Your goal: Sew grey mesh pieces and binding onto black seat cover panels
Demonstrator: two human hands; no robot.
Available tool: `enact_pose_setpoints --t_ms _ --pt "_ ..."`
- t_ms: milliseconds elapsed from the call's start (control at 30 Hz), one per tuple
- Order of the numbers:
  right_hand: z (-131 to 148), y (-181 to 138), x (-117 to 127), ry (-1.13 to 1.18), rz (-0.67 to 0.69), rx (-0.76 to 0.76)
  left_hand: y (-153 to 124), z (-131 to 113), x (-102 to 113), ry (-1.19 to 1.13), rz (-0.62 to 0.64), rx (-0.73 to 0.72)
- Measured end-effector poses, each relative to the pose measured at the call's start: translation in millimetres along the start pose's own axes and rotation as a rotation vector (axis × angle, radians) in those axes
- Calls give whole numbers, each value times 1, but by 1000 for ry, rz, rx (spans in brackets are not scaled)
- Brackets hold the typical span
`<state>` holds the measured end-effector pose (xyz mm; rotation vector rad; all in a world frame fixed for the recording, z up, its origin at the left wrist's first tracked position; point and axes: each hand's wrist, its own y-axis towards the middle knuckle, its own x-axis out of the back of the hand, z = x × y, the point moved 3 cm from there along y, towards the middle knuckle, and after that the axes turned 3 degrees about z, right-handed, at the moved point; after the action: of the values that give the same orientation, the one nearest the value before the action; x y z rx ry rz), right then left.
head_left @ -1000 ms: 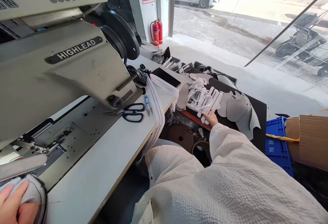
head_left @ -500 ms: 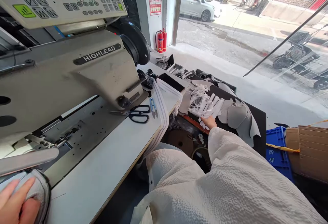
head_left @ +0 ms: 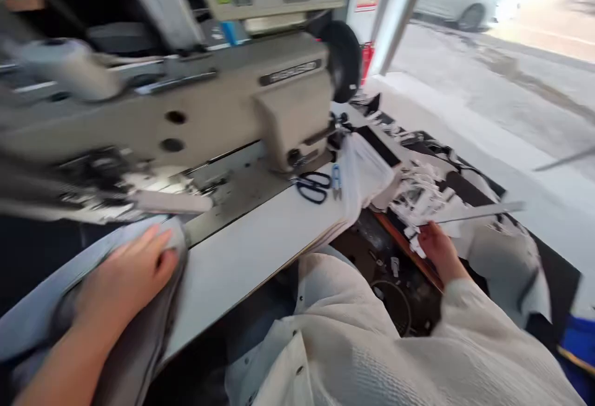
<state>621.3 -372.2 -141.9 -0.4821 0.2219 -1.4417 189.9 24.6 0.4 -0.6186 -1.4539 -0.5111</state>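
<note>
My left hand (head_left: 132,269) lies over a folded grey fabric piece (head_left: 139,356) with dark edging, its fingers curled onto the fabric in front of the sewing machine's needle area. A narrow pale strip (head_left: 170,201) projects over the machine bed just beyond the fingertips. Off to the right, my right hand (head_left: 439,248) pinches one end of a long, thin grey strip (head_left: 483,211), which sticks out sideways above a heap of white strips (head_left: 423,192). Motion blur softens both hands, and the material of the thin strip cannot be made out.
The sewing machine (head_left: 292,102) stands along the back of the white table (head_left: 246,232). Black-handled scissors (head_left: 313,187) and blue thread snips (head_left: 336,180) lie near its right end, beside a white striped band (head_left: 353,170). Grey cut pieces (head_left: 502,254) lie beyond my right hand.
The view has swung left, bringing more of the machine and my left forearm into sight. My right hand has lifted a thin grey strip from the heap.
</note>
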Motion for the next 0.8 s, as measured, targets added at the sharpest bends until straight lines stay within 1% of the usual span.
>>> enact_pose_setpoints --t_ms 33,67,100,133,200,233,267,300,333,367,400,433,467,533,600,633,667,700,733,767,800 --pt "2 -14 -16 16 133 -9 -4 5 -3 62 0 59" --pt "2 -31 -35 24 269 -21 -7 9 -6 78 16 58" --pt "0 -53 -58 42 446 -43 -7 13 -8 52 22 35" --pt "-5 -82 -86 83 763 -87 -6 18 -9 2 25 37" --pt "-18 -158 -138 60 1340 -180 -3 27 -9 -87 5 54" --pt "-26 -201 -159 15 1596 -260 -3 30 -9 -116 -5 58" --pt "-34 -244 -177 -11 1808 -371 -4 32 -9 -133 -14 59" --pt "-40 -286 -192 -22 1984 -546 -5 32 -9 -137 -21 60" --pt "-44 -322 -205 28 2098 -746 -8 32 -9 -132 -28 56" --pt "-46 -353 -217 63 2138 -933 -11 30 -9 -117 -35 42" --pt "-48 -379 -228 76 2171 -1085 -14 28 -9 -94 -37 18" --pt "-47 -399 -237 117 2225 -1178 -17 26 -9 -65 -34 -14" --pt "-46 -414 -245 157 2279 -1236 -19 24 -9 -31 -25 -50" --pt "-44 -432 -256 271 2379 -1296 -22 20 -10 42 3 -129" --pt "-45 -437 -262 356 2396 -1326 -23 17 -9 109 18 -201" --pt "-46 -437 -263 367 2411 -1306 -23 17 -9 135 17 -229" --pt "-47 -435 -263 340 2444 -1226 -23 16 -9 155 13 -243" --pt "-47 -431 -263 258 2494 -1052 -23 17 -9 168 10 -243" --pt "-47 -425 -263 127 2554 -763 -23 18 -10 174 6 -230" --pt "-46 -415 -265 -49 2563 -347 -24 20 -10 171 1 -216" --pt "-42 -403 -268 -234 2509 136 -25 23 -11 163 -8 -206"
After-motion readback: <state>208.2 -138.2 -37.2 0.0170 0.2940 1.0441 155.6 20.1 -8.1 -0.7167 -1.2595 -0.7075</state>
